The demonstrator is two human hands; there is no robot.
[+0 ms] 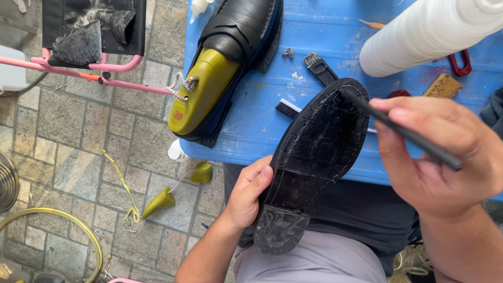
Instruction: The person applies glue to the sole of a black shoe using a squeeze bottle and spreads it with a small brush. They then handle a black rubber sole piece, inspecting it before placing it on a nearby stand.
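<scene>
Blue bench behind; left hand grips the stiff black shoe at its waist, right hand pinches a thin brush.

I'm holding the black shoe sole-up over my lap, heel toward me, while the thin black brush is touching its toe.

Daylight falls on a floor of grey and tan stone pavers with dark joints, filling the left half of the frame. A blue wooden table with scuffed paint takes up the upper right. At upper left stands a pink metal frame carrying a black panel. Yellow tubing curves along the lower left.
</scene>
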